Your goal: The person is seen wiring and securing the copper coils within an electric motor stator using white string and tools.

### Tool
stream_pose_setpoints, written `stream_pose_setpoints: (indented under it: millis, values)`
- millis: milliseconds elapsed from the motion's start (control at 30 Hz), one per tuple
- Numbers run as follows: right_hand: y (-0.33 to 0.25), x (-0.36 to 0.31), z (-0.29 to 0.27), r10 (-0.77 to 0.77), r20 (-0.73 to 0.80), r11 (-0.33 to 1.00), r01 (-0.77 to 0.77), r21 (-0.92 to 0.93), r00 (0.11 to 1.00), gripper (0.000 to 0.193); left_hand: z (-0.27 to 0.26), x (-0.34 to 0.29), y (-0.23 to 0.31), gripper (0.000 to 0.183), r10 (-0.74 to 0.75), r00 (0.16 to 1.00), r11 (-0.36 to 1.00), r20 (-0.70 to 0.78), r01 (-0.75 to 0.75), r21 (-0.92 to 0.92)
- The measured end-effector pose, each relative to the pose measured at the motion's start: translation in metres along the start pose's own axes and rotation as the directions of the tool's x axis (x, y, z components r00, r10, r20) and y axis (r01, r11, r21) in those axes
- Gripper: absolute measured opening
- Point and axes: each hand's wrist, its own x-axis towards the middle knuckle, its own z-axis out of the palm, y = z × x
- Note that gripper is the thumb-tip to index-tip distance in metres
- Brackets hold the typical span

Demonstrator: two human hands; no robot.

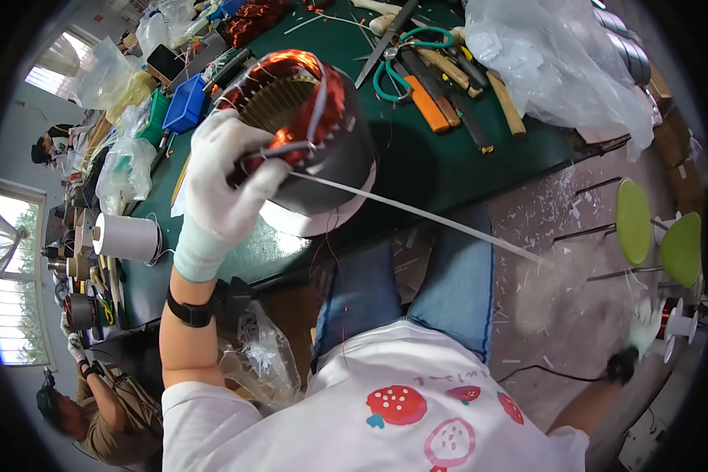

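Observation:
A motor stator [342, 157] with a dark round body stands on a white round base [295, 220] at the table's near edge. Orange-red copper windings [334, 106] bulge from its top, with pale sleeving across them. My left hand [220, 177], in a white glove, pinches the near left side of the windings, thumb and fingers closed. From beside that thumb a taut white lacing cord [425, 212] stretches to the right and blurs out over the floor. My right hand [645, 326], also gloved, is far out at the right, its fingers smeared by motion.
Scissors with green handles [389, 79], an orange-handled knife [429, 106] and other tools lie beyond the stator. Plastic bags [554, 63] cover the far right. At left are a blue bin [185, 104] and a cord spool [126, 237]. Green chairs [633, 220] stand right; a co-worker [102, 417] sits left.

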Motion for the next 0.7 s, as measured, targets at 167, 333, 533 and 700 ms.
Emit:
stream_pose_setpoints:
  millis: [167,333,533,700]
  values:
    - [-0.019,-0.071,0.091,0.171,0.059,0.975,-0.178,0.131,0.983,0.031,-0.008,-0.006,0.008,0.029,-0.07,0.997,0.997,0.013,0.07,0.026]
    - [-0.023,-0.106,0.205,0.143,0.389,0.989,-0.113,-0.098,0.91,0.028,-0.077,0.02,0.039,0.061,-0.069,0.971,0.884,-0.228,-0.046,-0.464]
    - [-0.044,-0.164,0.3,0.182,0.616,0.983,-0.135,-0.124,0.766,0.024,-0.139,-0.005,0.041,0.072,-0.007,0.956,0.952,-0.292,-0.083,-0.294]
    - [-0.04,-0.18,0.296,0.247,0.568,0.964,-0.142,-0.223,0.785,0.024,-0.15,-0.025,0.029,0.077,0.025,0.976,0.953,-0.215,-0.088,-0.29]
